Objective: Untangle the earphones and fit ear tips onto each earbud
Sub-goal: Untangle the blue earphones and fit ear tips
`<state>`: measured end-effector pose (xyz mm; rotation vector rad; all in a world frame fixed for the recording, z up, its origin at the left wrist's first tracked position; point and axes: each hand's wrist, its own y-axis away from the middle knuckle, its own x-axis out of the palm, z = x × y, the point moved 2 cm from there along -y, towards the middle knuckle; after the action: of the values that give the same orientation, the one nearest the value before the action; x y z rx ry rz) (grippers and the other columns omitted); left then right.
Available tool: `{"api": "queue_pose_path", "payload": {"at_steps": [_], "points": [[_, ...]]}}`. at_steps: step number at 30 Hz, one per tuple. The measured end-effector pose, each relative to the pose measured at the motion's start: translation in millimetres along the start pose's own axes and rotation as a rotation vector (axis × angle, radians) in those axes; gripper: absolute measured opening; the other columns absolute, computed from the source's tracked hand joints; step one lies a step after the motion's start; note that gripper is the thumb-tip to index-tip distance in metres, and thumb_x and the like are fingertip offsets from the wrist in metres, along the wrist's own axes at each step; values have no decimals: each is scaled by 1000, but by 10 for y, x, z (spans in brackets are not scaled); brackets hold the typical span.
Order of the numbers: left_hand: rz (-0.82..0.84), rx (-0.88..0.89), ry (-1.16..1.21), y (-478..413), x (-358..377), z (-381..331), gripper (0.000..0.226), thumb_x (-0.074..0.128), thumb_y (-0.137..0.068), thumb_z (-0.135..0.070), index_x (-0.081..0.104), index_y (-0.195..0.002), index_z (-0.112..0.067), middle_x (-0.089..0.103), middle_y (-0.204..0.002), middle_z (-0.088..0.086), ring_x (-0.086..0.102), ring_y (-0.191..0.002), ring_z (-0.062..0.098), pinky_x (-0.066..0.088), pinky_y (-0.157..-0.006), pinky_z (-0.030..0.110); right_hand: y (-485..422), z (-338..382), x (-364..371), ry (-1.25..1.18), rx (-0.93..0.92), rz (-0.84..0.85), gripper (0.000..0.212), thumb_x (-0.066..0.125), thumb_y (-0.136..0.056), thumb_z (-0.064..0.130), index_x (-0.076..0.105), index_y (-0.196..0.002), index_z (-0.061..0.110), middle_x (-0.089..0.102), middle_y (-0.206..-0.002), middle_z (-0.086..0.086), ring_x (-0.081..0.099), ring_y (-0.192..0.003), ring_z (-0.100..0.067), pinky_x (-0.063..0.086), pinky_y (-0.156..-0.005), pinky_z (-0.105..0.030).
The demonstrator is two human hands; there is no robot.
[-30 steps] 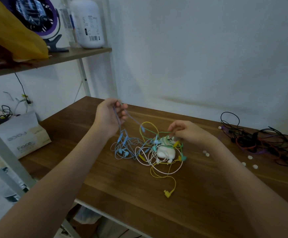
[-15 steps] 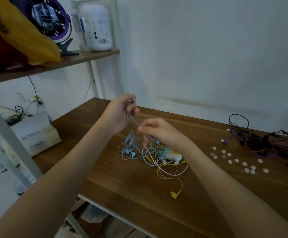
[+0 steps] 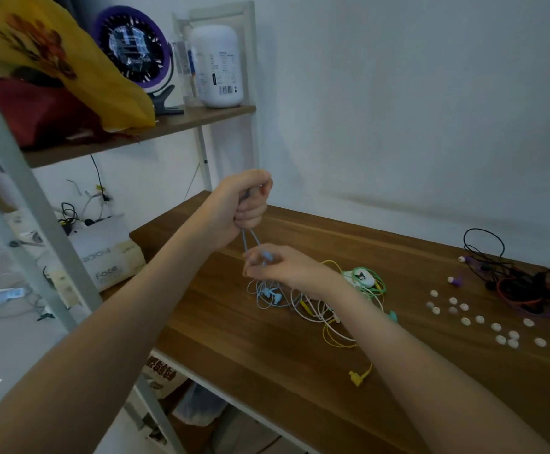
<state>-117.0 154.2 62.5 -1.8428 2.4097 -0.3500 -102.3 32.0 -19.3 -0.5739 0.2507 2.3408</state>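
The left hand [image 3: 247, 201] is clenched round the blue cable [image 3: 246, 240] and holds it up above the tangle [image 3: 316, 303]. Two strands run down from the fist to the right hand [image 3: 286, 268]. That hand hovers just over the tangle's left edge and pinches the same blue cable between its fingertips, where a pale blue piece shows; whether this is an earbud I cannot tell.

The tangle itself, blue, white, green and yellow leads knotted together, lies on the table [image 3: 267, 355], with a yellow plug [image 3: 355, 378] trailing out on its near side. The loose white ear tips [image 3: 480, 319] are scattered well to the right of the tangle, with dark earphones [image 3: 522, 283] beyond them.

The step in hand looks to be untangling, freeing the blue set first. The next move probably calls for a gentle, steady draw while the right hand feeds loops clear, not a tug that tightens knots.
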Motion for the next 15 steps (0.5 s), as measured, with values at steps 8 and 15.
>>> {"api": "queue_pose_path", "payload": {"at_steps": [8,15], "points": [[68,-214,-1366,173,-128,102,23,63,-85,-52,63,-97,-32,62,-85,-15,59,-82,4,49,-75,27,144,-91,-320,-70,18,-256,27,57,-94,34,59,-79,11,51,-55,1,54,-47,-8,52,-68,-29],[-41,-97,-1025,156,-32,110,31,51,-96,-43,67,-76,-25,65,-67,-8,59,-68,9,42,-66,27,394,-29,-719,-488,-121,-280,30,52,-95,18,60,-67,11,66,-77,-9,67,-80,-24,57,-80,-36]]}}
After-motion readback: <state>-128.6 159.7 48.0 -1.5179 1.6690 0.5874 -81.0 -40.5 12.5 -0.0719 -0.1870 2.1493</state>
